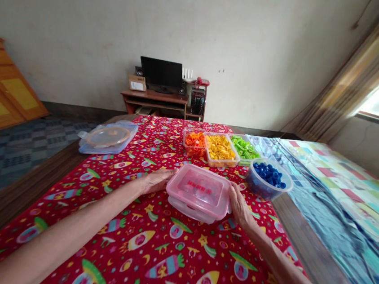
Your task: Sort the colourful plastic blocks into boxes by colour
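A clear plastic food container with a pink lid sits in the middle of the red patterned cloth, its lid on and reddish shapes showing faintly through it. My left hand grips its left side, the fingers partly hidden at the edge. On the opposite side, my right hand holds the container by its right edge. Beyond it stand open containers of orange pieces, yellow pieces and green pieces. A round tub of blue pieces is just past my right hand.
Stacked lids lie at the cloth's far left. Behind the table, a desk carries a monitor and a cardboard box. A bed with a checkered cover adjoins on the right, with dark cables across its blue sheet.
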### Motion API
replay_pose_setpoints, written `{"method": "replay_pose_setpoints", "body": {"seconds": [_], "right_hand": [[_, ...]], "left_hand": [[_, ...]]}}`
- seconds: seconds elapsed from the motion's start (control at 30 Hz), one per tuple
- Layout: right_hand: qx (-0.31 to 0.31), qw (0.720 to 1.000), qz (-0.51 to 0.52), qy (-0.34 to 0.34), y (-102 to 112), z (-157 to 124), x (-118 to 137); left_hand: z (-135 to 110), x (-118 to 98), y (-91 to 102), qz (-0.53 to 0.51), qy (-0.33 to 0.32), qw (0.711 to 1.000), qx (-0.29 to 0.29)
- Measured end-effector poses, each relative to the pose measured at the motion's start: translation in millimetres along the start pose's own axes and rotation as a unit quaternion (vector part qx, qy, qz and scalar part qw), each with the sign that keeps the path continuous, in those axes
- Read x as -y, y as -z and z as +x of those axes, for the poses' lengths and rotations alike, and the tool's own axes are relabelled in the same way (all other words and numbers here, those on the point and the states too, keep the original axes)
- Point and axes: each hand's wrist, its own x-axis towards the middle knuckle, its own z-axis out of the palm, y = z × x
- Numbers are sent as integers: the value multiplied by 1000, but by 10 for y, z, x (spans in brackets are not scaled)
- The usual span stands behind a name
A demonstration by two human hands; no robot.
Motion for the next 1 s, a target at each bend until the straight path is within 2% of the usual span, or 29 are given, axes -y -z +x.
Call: {"method": "replay_pose_setpoints", "body": {"seconds": [0.17, 0.37, 0.5, 0.63, 0.73, 0.87, 0.93, 1.0], "right_hand": [[-30, 994, -79, 65, -61, -73, -232], [-51, 968, -187, 159, -102, -153, -624], [-49, 960, -207, 183, -73, -122, -551], [-42, 969, -216, 111, -52, -87, -422], [-50, 968, -231, 84, -72, -119, -448], [-91, 949, -270, 132, -121, -159, -497], [-127, 940, -282, 143, -154, -140, -462], [-145, 944, -266, 132, -185, -106, -393]], "left_hand": [[-15, 78, -9, 17, -7, 1000, -25], [-42, 133, -26, 49, -28, 996, -61], [-98, 83, -89, 123, -70, 983, -118], [-96, 46, -72, 234, -119, 955, -136], [-26, 94, 4, 278, -176, 926, -184], [70, 197, 73, 301, -149, 916, -218], [85, 239, 67, 288, -127, 923, -221], [81, 279, 50, 246, -119, 937, -216]]}}
